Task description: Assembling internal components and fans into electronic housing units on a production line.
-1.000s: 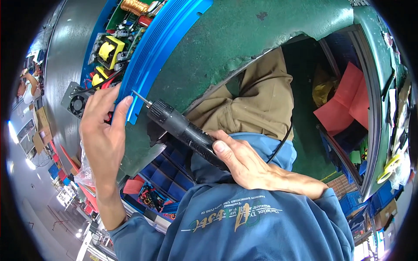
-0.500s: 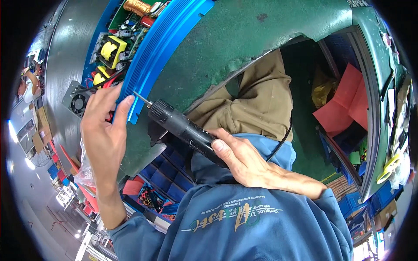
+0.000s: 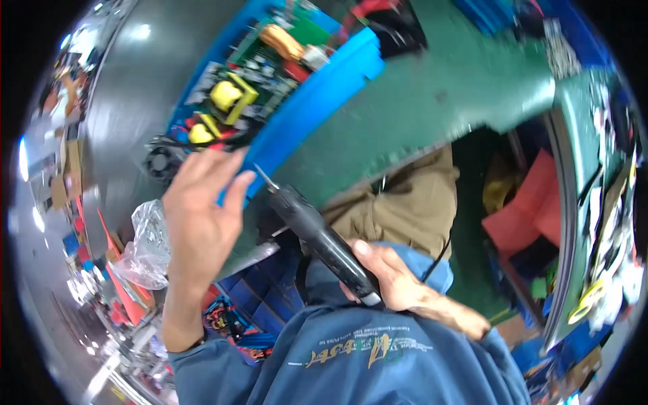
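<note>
You close your right grip (image 3: 390, 275) around a black electric screwdriver (image 3: 317, 231) pointed at the side of a blue metal casing (image 3: 309, 108) on the green counter (image 3: 418, 101); your left grip (image 3: 204, 206) pinches the casing's near end, beside a small dark fan (image 3: 160, 163).

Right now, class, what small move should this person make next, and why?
Probably ease the thumb of the left hand aside: it sits at the near end of the blue casing, close to the bit of the black driver in the right hand. Blur hides whether the bit touches the casing.
</note>
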Demonstrator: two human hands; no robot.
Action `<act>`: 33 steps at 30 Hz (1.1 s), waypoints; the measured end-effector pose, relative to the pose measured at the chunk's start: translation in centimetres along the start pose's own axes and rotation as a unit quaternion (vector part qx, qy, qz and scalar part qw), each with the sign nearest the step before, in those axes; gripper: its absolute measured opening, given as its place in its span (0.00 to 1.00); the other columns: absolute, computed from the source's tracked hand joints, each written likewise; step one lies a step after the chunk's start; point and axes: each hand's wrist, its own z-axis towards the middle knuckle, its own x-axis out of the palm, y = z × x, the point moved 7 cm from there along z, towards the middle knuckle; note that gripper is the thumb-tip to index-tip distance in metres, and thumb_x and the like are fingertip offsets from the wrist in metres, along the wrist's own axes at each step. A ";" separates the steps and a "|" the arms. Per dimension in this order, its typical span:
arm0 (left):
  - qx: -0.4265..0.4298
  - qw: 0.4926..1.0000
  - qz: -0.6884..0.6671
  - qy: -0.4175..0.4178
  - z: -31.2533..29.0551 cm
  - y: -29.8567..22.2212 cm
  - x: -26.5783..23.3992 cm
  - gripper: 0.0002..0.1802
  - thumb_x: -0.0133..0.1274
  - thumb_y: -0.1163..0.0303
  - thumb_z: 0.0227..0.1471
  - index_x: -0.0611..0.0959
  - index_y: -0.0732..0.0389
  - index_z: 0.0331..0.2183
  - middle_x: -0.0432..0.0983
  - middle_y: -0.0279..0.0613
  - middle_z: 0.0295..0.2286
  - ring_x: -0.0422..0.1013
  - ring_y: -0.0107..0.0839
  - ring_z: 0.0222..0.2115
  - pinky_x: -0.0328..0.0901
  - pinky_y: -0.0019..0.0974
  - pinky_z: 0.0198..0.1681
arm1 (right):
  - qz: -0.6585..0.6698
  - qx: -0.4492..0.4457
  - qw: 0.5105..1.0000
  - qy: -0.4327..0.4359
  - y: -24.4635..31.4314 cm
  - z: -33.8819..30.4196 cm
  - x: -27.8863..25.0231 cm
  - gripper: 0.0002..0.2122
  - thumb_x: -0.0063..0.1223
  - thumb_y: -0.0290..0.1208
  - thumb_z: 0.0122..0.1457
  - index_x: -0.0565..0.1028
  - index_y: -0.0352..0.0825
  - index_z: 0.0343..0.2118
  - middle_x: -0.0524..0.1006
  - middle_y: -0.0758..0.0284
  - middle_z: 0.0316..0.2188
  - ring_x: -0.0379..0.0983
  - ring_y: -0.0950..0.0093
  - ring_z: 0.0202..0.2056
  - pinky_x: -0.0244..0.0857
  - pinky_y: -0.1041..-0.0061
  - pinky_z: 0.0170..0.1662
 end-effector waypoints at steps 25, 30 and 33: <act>-0.203 0.926 -0.197 0.250 10.4 9.2 0.5 0.38 0.37 0.55 0.67 0.81 0.79 0.20 0.81 0.59 0.20 0.80 0.43 0.18 0.77 0.41 0.24 | -0.421 -0.207 0.771 -0.430 16.6 -9.6 -11.3 0.22 0.61 0.36 0.61 0.71 0.31 0.55 0.72 0.73 0.26 0.66 0.83 0.26 0.62 0.80 0.30; -0.308 0.786 -0.500 0.192 4.5 7.6 4.8 0.35 0.43 0.53 0.61 0.82 0.84 0.32 0.82 0.66 0.28 0.81 0.47 0.22 0.75 0.38 0.20 | -0.681 -0.355 0.435 -0.470 23.2 -9.8 -6.2 0.18 0.58 0.30 0.63 0.71 0.31 0.54 0.76 0.54 0.33 0.75 0.53 0.37 0.68 0.59 0.45; -0.345 0.710 -0.597 0.145 1.4 5.5 6.6 0.35 0.45 0.50 0.59 0.83 0.81 0.35 0.83 0.63 0.29 0.81 0.44 0.22 0.75 0.35 0.21 | -0.604 -0.339 0.562 -0.453 22.2 -9.4 -4.6 0.10 0.55 0.28 0.65 0.77 0.31 0.47 0.77 0.59 0.31 0.76 0.64 0.34 0.68 0.67 0.41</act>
